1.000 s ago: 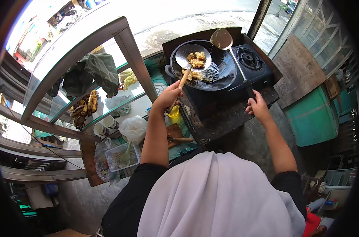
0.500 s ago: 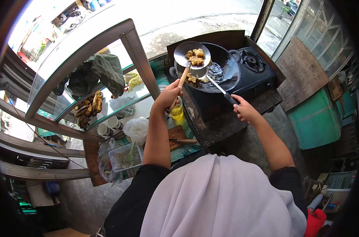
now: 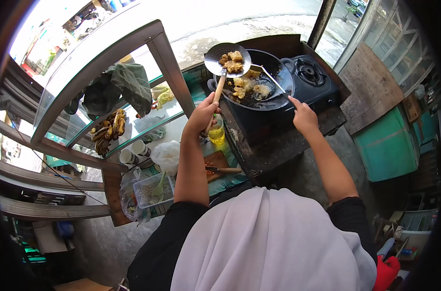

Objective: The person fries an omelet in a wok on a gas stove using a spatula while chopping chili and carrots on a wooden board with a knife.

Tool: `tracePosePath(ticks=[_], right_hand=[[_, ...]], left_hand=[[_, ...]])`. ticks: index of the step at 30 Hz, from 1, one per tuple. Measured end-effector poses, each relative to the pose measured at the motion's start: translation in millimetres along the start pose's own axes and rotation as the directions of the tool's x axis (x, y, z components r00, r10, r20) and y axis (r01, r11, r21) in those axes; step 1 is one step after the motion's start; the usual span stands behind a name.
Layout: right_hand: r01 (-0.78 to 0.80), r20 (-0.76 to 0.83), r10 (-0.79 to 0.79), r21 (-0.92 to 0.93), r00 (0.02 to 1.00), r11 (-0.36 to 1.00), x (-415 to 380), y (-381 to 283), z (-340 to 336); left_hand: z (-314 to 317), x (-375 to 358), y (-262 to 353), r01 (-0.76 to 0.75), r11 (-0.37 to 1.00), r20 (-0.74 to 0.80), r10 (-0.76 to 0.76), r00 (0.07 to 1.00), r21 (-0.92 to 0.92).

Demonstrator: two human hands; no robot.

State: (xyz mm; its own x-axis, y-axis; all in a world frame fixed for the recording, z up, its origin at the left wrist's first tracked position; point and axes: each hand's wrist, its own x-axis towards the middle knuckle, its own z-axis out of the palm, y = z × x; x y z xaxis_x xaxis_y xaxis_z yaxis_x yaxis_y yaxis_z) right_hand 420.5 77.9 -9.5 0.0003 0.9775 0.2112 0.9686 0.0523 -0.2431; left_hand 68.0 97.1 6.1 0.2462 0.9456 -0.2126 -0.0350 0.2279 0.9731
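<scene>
My left hand (image 3: 202, 117) is closed around the wooden handle of a perforated skimmer (image 3: 213, 57). Several browned fritters (image 3: 234, 63) lie in its bowl, above the left side of a dark wok (image 3: 283, 72). More fritters (image 3: 243, 87) sit in the wok's oil. Fingers of my right hand (image 3: 305, 117) grip the dark handle of a spatula (image 3: 271, 78), with the index finger stretched along it. Its metal shaft reaches over the wok, and its blade is partly hidden by the skimmer and fritters.
The wok stands on a gas stove (image 3: 322, 92) with a second burner (image 3: 309, 72) at right. At left are a glass display case (image 3: 160, 63), a bottle of yellow oil (image 3: 216, 133), a knife (image 3: 225, 170) on a cutting board (image 3: 215, 160), and a plastic tub (image 3: 145, 194).
The skimmer with its fritters has shifted slightly left and up. My right hand has moved a little right and up, swinging the spatula across the wok, and more fritters show in the oil.
</scene>
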Motion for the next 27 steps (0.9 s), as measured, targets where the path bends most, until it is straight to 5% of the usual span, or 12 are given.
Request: tracePosePath(ticks=[8, 14, 20, 27], right_hand=[[0.023, 0.084, -0.016, -0.083, 0.996, 0.996, -11.1, 3.4, 11.3], [0.050, 0.015, -0.055, 0.216, 0.998, 0.975, -32.2, 27.6, 0.4], [0.135, -0.041, -0.129, 0.301, 0.991, 0.944, -33.8, 1.5, 3.1], [0.139, 0.029, -0.141, 0.055, 0.990, 0.989, -56.2, -9.3, -1.6]], left_hand=[[9.8, -1.6, 6.2, 0.014, 0.999, 0.004, -0.014, 1.000, 0.035], [12.5, -3.8, 7.2, 0.010, 0.998, 0.006, -0.010, 1.000, 0.063], [16.8, 1.2, 6.5, -0.006, 1.000, -0.015, 0.007, 1.000, 0.019], [25.5, -4.0, 8.9, -0.010, 1.000, -0.024, 0.010, 1.000, 0.012]])
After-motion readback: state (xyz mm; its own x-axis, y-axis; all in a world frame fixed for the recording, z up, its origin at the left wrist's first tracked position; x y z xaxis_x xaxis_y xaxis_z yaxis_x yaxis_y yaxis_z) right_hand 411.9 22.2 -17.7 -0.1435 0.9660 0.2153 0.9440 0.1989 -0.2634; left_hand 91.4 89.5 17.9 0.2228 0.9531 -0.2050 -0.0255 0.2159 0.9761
